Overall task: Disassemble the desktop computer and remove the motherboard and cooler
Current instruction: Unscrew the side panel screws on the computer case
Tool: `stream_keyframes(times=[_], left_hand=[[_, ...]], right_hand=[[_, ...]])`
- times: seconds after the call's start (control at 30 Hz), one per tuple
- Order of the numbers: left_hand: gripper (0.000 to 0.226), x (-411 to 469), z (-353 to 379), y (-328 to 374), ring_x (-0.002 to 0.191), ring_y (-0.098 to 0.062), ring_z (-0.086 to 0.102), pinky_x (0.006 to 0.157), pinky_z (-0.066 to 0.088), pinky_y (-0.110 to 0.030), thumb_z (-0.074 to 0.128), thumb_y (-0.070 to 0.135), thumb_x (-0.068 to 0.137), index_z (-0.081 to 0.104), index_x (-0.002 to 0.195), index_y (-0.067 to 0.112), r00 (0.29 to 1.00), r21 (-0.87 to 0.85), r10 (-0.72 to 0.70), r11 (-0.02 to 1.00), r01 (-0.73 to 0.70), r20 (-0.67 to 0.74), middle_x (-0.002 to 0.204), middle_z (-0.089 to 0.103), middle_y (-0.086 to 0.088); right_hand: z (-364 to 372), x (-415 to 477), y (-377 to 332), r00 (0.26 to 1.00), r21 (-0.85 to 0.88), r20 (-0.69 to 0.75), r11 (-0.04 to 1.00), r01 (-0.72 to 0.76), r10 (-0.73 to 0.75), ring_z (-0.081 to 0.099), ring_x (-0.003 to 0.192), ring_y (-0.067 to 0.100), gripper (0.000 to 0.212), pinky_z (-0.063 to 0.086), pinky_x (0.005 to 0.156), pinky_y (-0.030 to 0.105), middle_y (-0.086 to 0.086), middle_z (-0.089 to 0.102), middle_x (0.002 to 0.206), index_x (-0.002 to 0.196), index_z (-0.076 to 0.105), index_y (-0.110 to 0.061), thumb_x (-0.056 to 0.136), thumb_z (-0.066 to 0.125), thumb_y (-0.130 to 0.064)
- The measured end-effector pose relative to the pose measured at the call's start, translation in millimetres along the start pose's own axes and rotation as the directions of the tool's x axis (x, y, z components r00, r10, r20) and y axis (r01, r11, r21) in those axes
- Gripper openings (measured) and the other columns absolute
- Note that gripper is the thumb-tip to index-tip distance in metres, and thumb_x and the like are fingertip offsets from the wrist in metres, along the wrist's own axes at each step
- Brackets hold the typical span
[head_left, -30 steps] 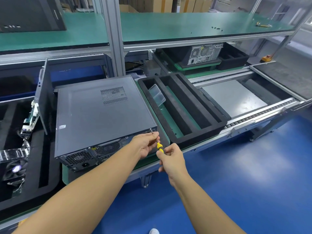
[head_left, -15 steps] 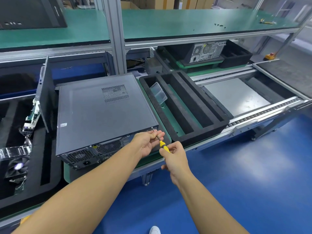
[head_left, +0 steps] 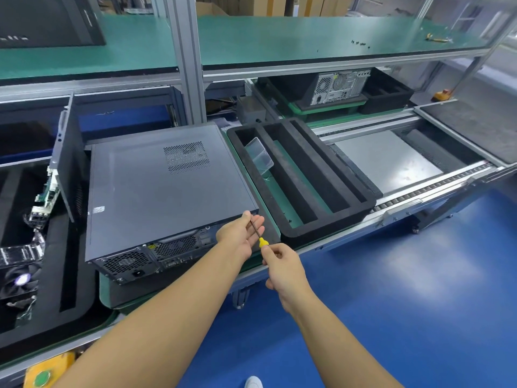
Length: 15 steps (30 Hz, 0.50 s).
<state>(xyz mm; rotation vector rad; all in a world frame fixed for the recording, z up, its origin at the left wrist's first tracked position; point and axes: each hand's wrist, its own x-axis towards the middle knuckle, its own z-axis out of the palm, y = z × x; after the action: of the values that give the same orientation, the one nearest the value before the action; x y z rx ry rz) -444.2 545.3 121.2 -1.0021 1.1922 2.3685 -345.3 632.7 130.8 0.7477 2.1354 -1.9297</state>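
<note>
Your right hand (head_left: 282, 264) pinches the yellow handle of the screwdriver (head_left: 262, 242), whose shaft slants up across the loosely straightened fingers of your left hand (head_left: 240, 236). The desktop computer case (head_left: 167, 191) lies flat just beyond and left of both hands, its near right corner beside the shaft tip. Half a second ago your left fingers curled round that shaft; now they have loosened.

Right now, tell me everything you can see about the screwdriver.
The screwdriver is small, with a yellow handle, apparently plastic, and a thin metal shaft. It slants up and left toward the near right corner of the desktop computer case. The right hand grips the handle, mostly hiding it; the shaft lies against the fingers of the left hand. Its tip is too small to make out.
</note>
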Motion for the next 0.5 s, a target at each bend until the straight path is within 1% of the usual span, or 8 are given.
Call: stream_keyframes(times=[0.13,0.23,0.3,0.43,0.5], left_hand=[[0.014,-1.3,-0.9,-3.8,0.073,-0.018,0.076,0.058,0.06,-0.03,0.063,0.011,0.096,0.066,0.103,-0.001,0.999,-0.015,0.031,0.999,-0.031,-0.017,0.085,0.076,-0.013],[0.014,-2.5,1.2,-6.0,0.074,-0.017,0.075,0.061,0.06,-0.029,0.061,0.011,0.097,0.066,0.105,0.0,0.999,-0.03,0.039,0.999,-0.039,-0.005,0.089,0.075,-0.013],[0.015,-3.3,3.0,-8.0,0.074,-0.017,0.075,0.063,0.059,-0.029,0.06,0.011,0.098,0.066,0.107,0.0,0.999,-0.056,0.038,0.998,-0.038,0.008,0.091,0.075,-0.012],[0.019,-3.3,-0.5,-9.1,0.075,-0.016,0.075,0.064,0.059,-0.029,0.056,0.013,0.1,0.064,0.11,-0.001,0.996,-0.079,0.03,0.997,-0.023,0.087,0.091,0.074,-0.011],[0.019,-1.5,-4.6,-7.0,0.079,-0.017,0.075,0.065,0.059,-0.03,0.057,0.013,0.099,0.064,0.111,-0.001,0.992,-0.048,0.021,0.999,-0.015,0.124,0.092,0.075,-0.011]], right_hand=[[-0.7,-0.1,4.0,0.999,0.018,-0.028,0.999,0.046,-0.045,0.042,0.049,0.006,0.01,0.043,0.046,0.023,0.001,0.053,0.082,0.097,0.06,-0.019,0.099,0.057,-0.029],[-1.0,-0.1,5.5,0.998,0.008,-0.023,0.998,0.061,-0.061,0.045,0.053,0.008,0.008,0.044,0.046,0.024,0.002,0.052,0.081,0.096,0.059,-0.019,0.098,0.057,-0.027],[-1.9,0.0,5.4,0.997,-0.008,-0.023,0.997,0.076,-0.076,0.045,0.051,0.007,0.007,0.043,0.046,0.024,0.001,0.052,0.079,0.096,0.058,-0.019,0.098,0.057,-0.026],[-4.5,1.2,4.9,0.995,-0.026,-0.027,0.995,0.096,-0.097,0.048,0.057,0.011,0.004,0.042,0.045,0.025,0.002,0.056,0.079,0.095,0.058,-0.024,0.096,0.059,-0.027],[-5.0,2.8,5.4,0.995,-0.037,-0.015,0.994,0.103,-0.103,0.043,0.056,0.012,0.003,0.038,0.045,0.025,0.002,0.056,0.076,0.094,0.058,-0.027,0.095,0.059,-0.029]])
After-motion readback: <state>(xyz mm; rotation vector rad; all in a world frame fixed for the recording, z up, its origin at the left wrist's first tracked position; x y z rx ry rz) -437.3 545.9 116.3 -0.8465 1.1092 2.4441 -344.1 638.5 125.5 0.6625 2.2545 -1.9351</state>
